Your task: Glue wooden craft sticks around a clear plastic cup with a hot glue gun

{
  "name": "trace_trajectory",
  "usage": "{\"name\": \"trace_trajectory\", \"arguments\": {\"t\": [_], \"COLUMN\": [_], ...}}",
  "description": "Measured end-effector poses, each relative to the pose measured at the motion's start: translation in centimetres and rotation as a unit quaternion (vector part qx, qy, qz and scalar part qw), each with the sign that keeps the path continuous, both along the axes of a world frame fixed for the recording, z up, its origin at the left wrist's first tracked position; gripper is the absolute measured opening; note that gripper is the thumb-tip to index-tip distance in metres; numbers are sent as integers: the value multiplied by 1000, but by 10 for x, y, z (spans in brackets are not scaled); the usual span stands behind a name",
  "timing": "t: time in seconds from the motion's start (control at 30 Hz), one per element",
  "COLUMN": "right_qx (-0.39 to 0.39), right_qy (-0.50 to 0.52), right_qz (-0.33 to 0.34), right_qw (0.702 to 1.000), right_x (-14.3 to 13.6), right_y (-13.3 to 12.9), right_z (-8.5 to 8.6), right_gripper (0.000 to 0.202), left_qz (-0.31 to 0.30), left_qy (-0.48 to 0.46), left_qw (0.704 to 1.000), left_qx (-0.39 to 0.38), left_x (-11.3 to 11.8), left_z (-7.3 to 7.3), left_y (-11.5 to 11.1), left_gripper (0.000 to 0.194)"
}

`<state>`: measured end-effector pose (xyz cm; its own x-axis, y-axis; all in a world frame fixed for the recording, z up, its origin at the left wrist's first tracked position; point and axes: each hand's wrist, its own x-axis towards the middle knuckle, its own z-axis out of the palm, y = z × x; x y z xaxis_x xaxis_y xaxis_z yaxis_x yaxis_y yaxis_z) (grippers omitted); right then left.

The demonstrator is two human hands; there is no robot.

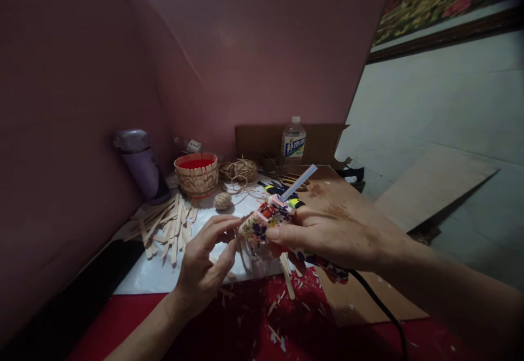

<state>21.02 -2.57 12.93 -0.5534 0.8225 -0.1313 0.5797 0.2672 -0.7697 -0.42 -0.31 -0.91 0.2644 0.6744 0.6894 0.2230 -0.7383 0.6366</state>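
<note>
My right hand is wrapped round a flower-patterned hot glue gun, whose front end points left. A translucent glue stick juts up from the back of it, and a black cord trails from the handle. Close to the gun's front end, my left hand curls its fingers and thumb at the edge of a clear plastic container. The gun partly covers that container, so its full shape is hidden. A wooden craft stick lies below the gun.
Loose craft sticks are heaped on the left beside a purple tumbler. Behind are a stick-covered basket with red inside, a twine ball, loose twine and a bottle. Cardboard lies right; scraps litter the red cloth.
</note>
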Motion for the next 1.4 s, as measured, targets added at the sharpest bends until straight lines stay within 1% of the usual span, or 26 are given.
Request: {"name": "trace_trajectory", "arguments": {"t": [0.1,0.3,0.47,0.53,0.83,0.9,1.03,1.13,1.2,1.27,1.4], "right_qx": [-2,27,26,23,20,22,29,57,65,67,87], "right_qy": [-16,-48,-86,-81,-53,-63,-105,-137,-148,-149,-126], "right_qz": [-6,-4,-32,-32,-1,-3,-3,34,56,64,12], "right_qw": [1000,998,995,996,998,998,994,988,985,985,988], "right_x": [-2,-3,-5,-5,-3,-4,-7,-9,-9,-9,-7], "right_y": [0,1,-2,-3,3,2,0,0,1,2,3], "right_z": [2,3,6,6,-3,-1,7,12,13,12,8], "right_gripper": [30,34,40,40,39,40,38,33,33,35,35], "left_qz": [3,1,2,2,0,-1,-6,-10,-12,-12,-9], "left_qy": [4,8,7,8,0,1,5,5,4,5,3], "left_qw": [1000,1000,1000,1000,1000,1000,1000,1000,1000,1000,1000], "left_qx": [4,4,5,5,3,2,4,5,7,7,8], "left_x": [0,1,0,0,0,0,-1,0,0,1,0], "left_z": [2,4,3,3,3,3,3,3,4,4,3], "left_y": [-1,-1,-1,-1,-1,-1,-1,-1,-1,-1,-1], "left_gripper": [36,35,34,33,33,33,36,37,37,36,33]}}
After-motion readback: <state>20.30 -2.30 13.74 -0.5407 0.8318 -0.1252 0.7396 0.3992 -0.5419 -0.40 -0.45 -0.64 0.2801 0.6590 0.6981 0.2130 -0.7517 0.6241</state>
